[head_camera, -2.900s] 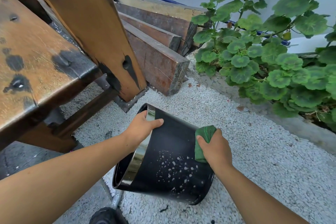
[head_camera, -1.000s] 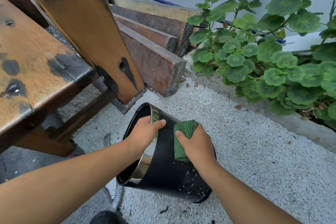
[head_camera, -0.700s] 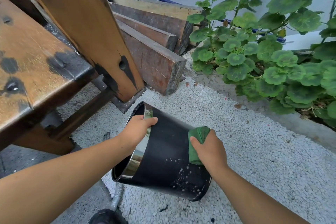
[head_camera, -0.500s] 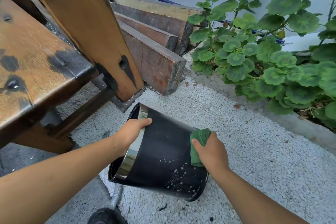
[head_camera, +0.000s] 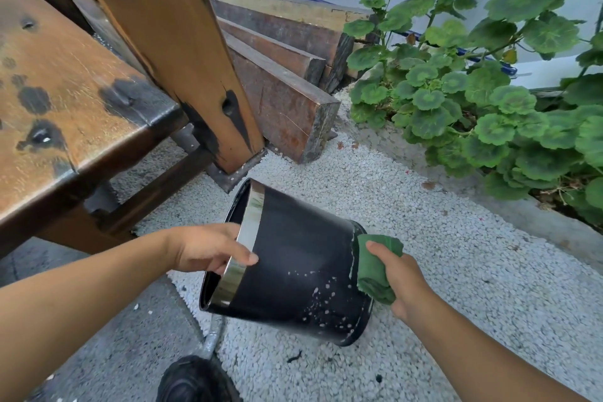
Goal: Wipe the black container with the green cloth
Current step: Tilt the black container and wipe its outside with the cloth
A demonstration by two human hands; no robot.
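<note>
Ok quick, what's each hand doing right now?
Left hand: closed on the rim of the black container.
Right hand: closed on the green cloth.

Under you it's white gravel (head_camera: 424,271) across the middle and right, turning to smoother grey pavement (head_camera: 114,352) at lower left. Sitting on the gravel: the wooden bench (head_camera: 65,75) on your left with its thick post (head_camera: 182,59) on a metal foot plate, and a stack of dark timber beams (head_camera: 280,75) leaning just behind it. A concrete curb (head_camera: 538,222) edges the gravel on the right — leafy plants (head_camera: 473,101) spill over it. A few dark specks dot the gravel near you.
</note>
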